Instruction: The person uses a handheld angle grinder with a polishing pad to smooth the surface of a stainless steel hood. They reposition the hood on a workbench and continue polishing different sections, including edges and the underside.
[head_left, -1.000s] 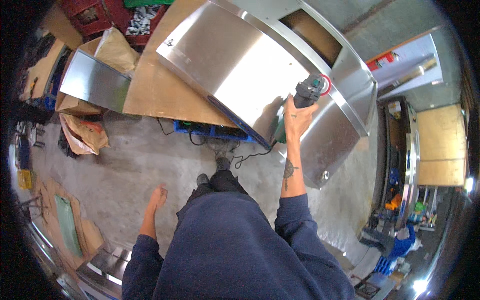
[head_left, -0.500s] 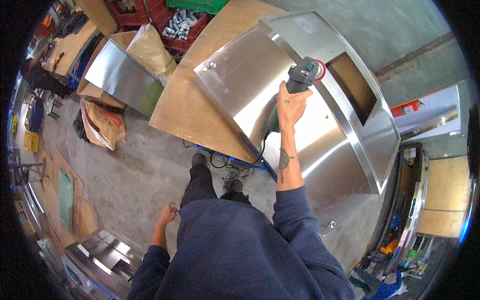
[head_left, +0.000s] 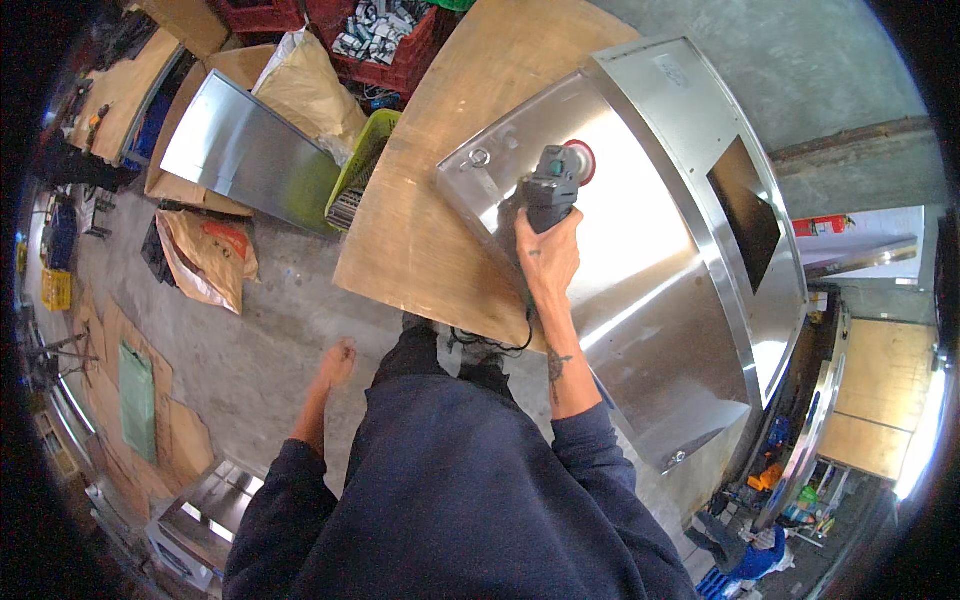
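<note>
My right hand (head_left: 547, 262) is wrapped round the body of a dark angle grinder (head_left: 552, 188) with a red-edged round disc (head_left: 580, 163) at its head. The grinder is over the left part of a shiny stainless steel housing (head_left: 640, 270); whether the disc touches the metal I cannot tell. The housing has a rectangular cut-out on its right side and small round fittings near two corners. It rests on a brown wooden board (head_left: 400, 240). My left hand (head_left: 338, 364) hangs low over the floor at my left, fingers curled, nothing visible in them.
A bare metal sheet (head_left: 240, 145) leans by cardboard and a paper sack (head_left: 310, 95) at the far left. A yellow-green basket (head_left: 365, 165) stands beside the board. Red crates (head_left: 415, 55) of small parts are behind. A black cord (head_left: 500, 345) hangs below the board.
My right hand has brought the grinder left, from the housing's ridge to its left part. My left hand has risen slightly. The view has shifted, and the yellow-green basket now shows.
</note>
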